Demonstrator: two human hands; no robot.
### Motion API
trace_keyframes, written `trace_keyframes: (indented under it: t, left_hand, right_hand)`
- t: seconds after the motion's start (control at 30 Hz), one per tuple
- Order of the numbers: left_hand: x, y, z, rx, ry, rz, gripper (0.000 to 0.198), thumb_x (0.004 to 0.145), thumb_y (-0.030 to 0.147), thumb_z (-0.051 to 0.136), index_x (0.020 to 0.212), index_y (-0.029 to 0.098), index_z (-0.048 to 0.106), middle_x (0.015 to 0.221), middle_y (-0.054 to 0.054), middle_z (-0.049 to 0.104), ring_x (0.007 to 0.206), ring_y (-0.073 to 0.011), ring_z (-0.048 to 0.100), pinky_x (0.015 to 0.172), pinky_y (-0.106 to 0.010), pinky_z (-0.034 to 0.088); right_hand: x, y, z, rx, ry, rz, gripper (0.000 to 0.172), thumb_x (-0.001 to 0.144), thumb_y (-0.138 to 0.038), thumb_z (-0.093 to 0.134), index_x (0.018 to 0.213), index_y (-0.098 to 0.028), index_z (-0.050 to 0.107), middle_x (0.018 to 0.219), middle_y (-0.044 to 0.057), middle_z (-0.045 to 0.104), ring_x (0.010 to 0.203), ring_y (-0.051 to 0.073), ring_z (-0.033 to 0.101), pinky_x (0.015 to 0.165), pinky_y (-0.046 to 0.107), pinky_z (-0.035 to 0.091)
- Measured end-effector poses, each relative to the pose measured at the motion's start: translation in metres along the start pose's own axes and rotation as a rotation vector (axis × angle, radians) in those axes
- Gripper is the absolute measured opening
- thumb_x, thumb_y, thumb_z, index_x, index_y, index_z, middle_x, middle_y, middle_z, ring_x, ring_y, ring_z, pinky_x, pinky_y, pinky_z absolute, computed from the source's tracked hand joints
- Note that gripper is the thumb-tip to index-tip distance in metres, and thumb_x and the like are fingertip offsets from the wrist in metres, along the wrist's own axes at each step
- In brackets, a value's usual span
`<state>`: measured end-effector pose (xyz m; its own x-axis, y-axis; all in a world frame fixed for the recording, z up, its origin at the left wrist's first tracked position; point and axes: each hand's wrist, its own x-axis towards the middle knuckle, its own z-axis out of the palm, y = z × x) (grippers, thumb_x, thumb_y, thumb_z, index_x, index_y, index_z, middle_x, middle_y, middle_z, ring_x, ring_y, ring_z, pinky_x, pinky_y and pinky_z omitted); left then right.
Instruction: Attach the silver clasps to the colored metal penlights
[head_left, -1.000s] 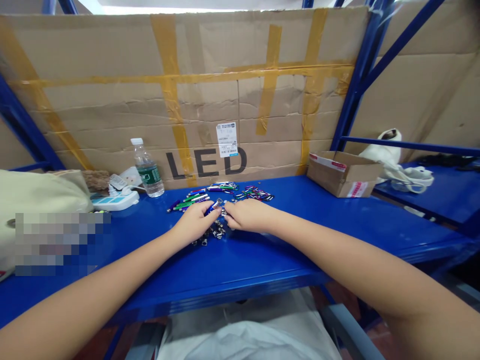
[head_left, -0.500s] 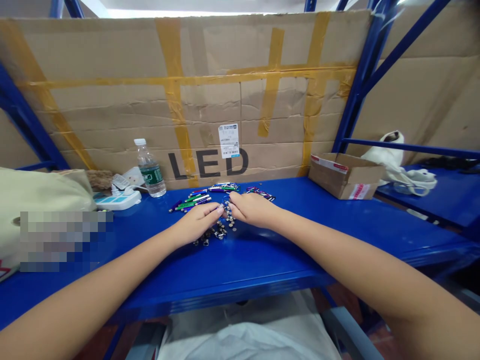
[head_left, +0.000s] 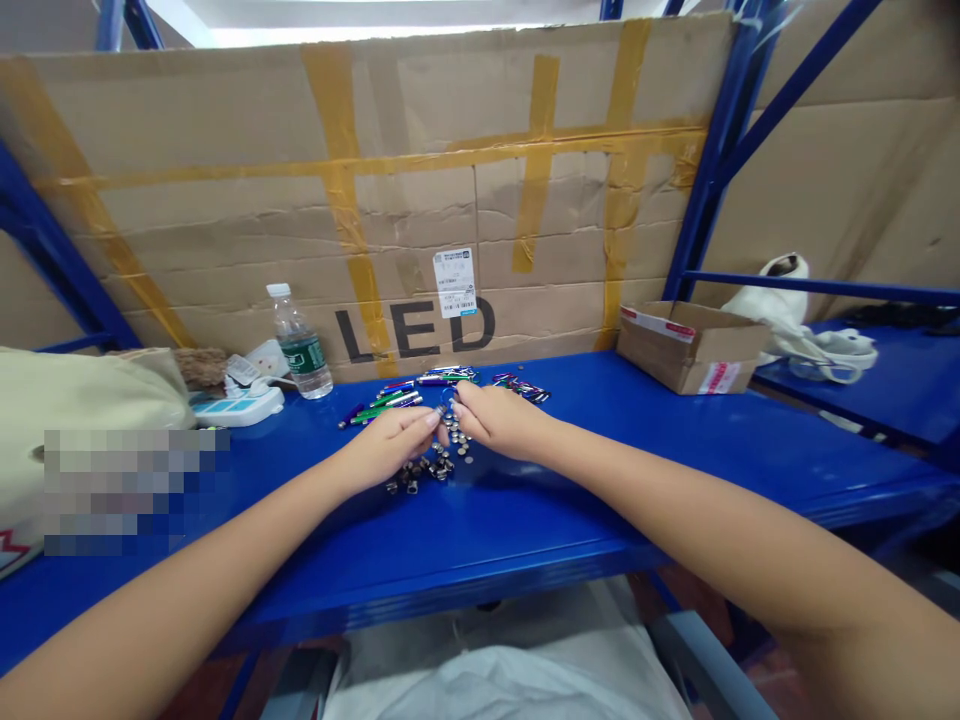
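My left hand (head_left: 390,447) is closed, thumb and forefinger pinching a small shiny metal part (head_left: 440,410). Just right of it, my right hand (head_left: 496,420) is also closed, its fingertips turned toward the left ones; what they pinch is too small to name. A thin blue curved line shows between the two hands. Below the hands lie several small silver metal pieces (head_left: 412,478) and small round silver discs (head_left: 463,449). Behind the left hand are several blue, green and silver pens (head_left: 388,402). Small coloured metallic pieces (head_left: 529,389) lie behind the right hand.
On the blue table (head_left: 480,530) stand a water bottle (head_left: 305,358), a white power strip (head_left: 247,405) and an open cardboard box (head_left: 686,348). A pale bag (head_left: 82,395) is at the left. A large cardboard sheet (head_left: 420,220) marked LED closes off the back.
The fingertips of my hands have drawn slightly apart, and the blue curve between them shows more clearly. The camera view has shifted a little. Things on the table stay put.
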<state>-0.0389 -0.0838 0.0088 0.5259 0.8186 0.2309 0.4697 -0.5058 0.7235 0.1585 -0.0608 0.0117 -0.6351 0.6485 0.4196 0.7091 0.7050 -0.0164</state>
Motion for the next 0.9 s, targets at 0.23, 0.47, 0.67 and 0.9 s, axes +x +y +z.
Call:
trace_keyframes:
  t: [0.23,0.47,0.67,0.9]
  left_hand:
    - [-0.002,0.001,0.002,0.162,-0.018,0.062,0.045,0.092,0.051,0.033,0.081,0.016,0.06,0.056,0.003,0.041,0.054,-0.0127,0.038,0.056,-0.025,0.035]
    - [-0.001,-0.005,0.003,0.178,0.08,0.072,0.043,0.092,0.049,0.033,0.077,0.017,0.058,0.058,0.003,0.043,0.057,-0.0134,0.041,0.06,-0.026,0.036]
    - [0.015,-0.013,-0.008,0.135,0.064,-0.021,0.046,0.092,0.054,0.033,0.088,0.017,0.061,0.054,0.004,0.043,0.051,-0.0126,0.039,0.053,-0.025,0.035]
    - [0.103,-0.035,-0.037,0.693,-0.008,-0.02,0.04,0.093,0.045,0.037,0.093,0.017,0.066,0.094,-0.009,0.069,0.085,-0.0216,0.06,0.074,-0.03,0.043]
  right_hand:
    - [-0.002,0.001,-0.003,-0.062,-0.075,0.013,0.026,0.097,-0.033,0.032,0.097,-0.016,0.051,0.082,0.009,0.067,0.066,0.019,0.058,0.055,0.029,0.024]
    - [-0.001,-0.003,0.002,-0.14,-0.068,0.021,0.031,0.098,-0.034,0.029,0.105,-0.014,0.051,0.084,0.012,0.07,0.07,0.023,0.063,0.055,0.03,0.03]
    - [0.003,0.011,-0.004,-0.021,-0.085,0.015,0.032,0.097,-0.038,0.031,0.105,-0.016,0.052,0.091,0.012,0.069,0.075,0.022,0.063,0.058,0.028,0.035]
    - [0.003,0.074,-0.015,0.147,0.019,0.344,0.027,0.093,-0.029,0.04,0.112,-0.014,0.051,0.109,0.015,0.067,0.096,0.025,0.062,0.075,0.032,0.043]
